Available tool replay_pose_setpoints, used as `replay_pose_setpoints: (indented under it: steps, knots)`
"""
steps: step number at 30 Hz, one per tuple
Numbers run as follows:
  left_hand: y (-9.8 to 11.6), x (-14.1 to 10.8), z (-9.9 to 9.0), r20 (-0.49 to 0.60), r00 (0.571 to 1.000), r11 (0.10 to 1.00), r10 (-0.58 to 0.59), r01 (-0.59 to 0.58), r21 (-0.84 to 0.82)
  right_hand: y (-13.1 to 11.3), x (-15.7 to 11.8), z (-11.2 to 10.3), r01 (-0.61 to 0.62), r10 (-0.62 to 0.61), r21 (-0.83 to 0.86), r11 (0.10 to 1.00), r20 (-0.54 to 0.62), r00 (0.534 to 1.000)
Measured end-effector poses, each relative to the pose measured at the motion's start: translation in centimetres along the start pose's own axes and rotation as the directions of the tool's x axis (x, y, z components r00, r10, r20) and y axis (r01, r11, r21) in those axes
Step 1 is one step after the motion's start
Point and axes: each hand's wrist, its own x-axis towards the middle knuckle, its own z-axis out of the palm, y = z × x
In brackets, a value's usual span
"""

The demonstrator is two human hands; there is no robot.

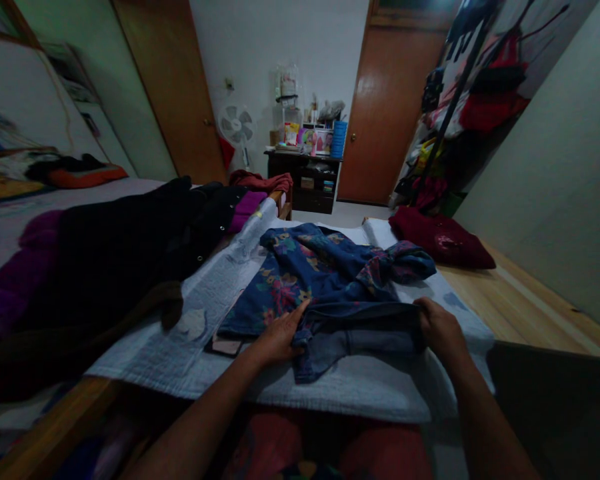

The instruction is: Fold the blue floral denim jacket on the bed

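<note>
A blue floral denim garment [325, 267] lies spread on a light quilted cloth [380, 390] in front of me. My left hand [283, 333] rests on its near left part, fingers stretched out over the fabric. At the near right, my right hand [440, 327] is closed on the garment's edge, with the plain inner side of the denim showing between my hands. A flat item with a dark edge [226, 345] peeks out from under the garment's left corner; I cannot make out what it is.
A dark jacket with purple parts [130, 233] lies on the bed at left. A folded maroon garment [440, 237] sits on the wooden surface [520, 307] at right. Beyond stand a fan [237, 127], a dark cabinet [303, 187] and hanging bags [495, 100].
</note>
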Motion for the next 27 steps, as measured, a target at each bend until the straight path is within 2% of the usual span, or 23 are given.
replay_pose_setpoints:
  steps: [3,6,9,12,15,18,20,23,27]
  knots:
    - [0.2,-0.2,0.0,-0.024,1.0,1.0,-0.006,0.007,0.005,0.3,-0.3,-1.0,-0.12,0.124,0.063,0.991,-0.068,0.99]
    - [0.3,-0.5,0.0,-0.054,0.999,1.0,0.007,-0.006,0.02,0.6,-0.7,-1.6,-0.185,0.204,0.139,0.973,-0.145,0.968]
    - [0.3,-0.7,-0.1,-0.032,0.999,0.998,0.017,-0.015,0.068,1.2,-0.8,-1.4,-0.216,0.225,0.077,0.973,-0.143,0.964]
    - [0.2,-0.6,-0.4,0.009,1.0,0.994,0.005,-0.006,0.11,1.2,-0.9,-0.6,-0.122,0.12,-0.069,0.99,-0.025,0.992]
    - [0.2,-0.2,-0.5,0.017,1.0,0.996,0.02,-0.022,0.085,-0.9,-1.3,0.5,0.077,-0.076,-0.134,0.988,0.01,0.997]
    - [0.4,0.2,-0.7,0.003,0.999,0.999,0.032,-0.032,0.04,-5.3,-2.6,2.3,0.334,-0.334,0.014,0.943,0.08,0.939]
    - [0.7,0.3,-0.6,-0.011,0.999,0.999,0.035,-0.034,0.034,-8.3,-3.7,4.0,0.434,-0.449,0.128,0.892,0.138,0.883]
    - [1.3,0.1,-0.6,-0.04,0.998,0.998,0.047,-0.045,0.051,-11.7,-4.8,6.6,0.463,-0.509,0.233,0.856,0.21,0.835]
    - [2.2,-1.1,-1.0,-0.198,0.978,0.984,0.066,-0.031,0.174,-13.1,-4.3,9.3,0.385,-0.442,0.249,0.889,0.246,0.863]
